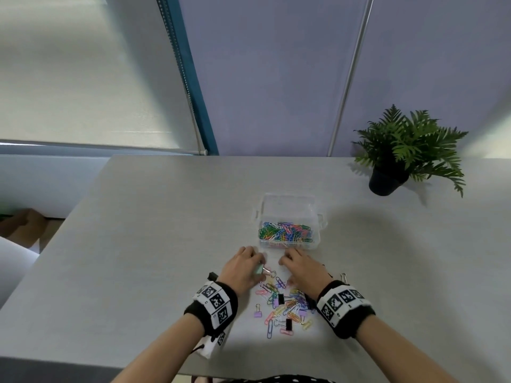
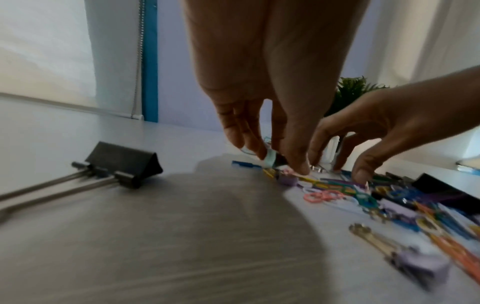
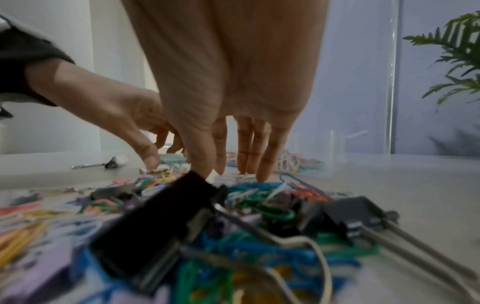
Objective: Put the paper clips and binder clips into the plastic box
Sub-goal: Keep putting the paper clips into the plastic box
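The clear plastic box [image 1: 289, 243] stands open on the table, with several coloured paper clips in it. Before it lies a loose pile of paper clips and binder clips [image 1: 284, 305]. My left hand [image 1: 260, 264] is at the pile's far left edge and pinches a mint-green binder clip [image 2: 270, 160] between thumb and fingers. My right hand [image 1: 284, 262] is beside it, close to the box's front wall. Its straight fingers [image 3: 262, 164] point down and touch white paper clips [image 3: 241, 176] on the table. A black binder clip [image 3: 155, 226] lies under that wrist.
A potted fern [image 1: 403, 153] stands at the table's back right. A large black binder clip [image 2: 122, 162] lies apart, left of my left hand. A lilac binder clip [image 2: 420, 265] rests at the pile's near edge. The box's lid [image 1: 287, 203] leans open behind it.
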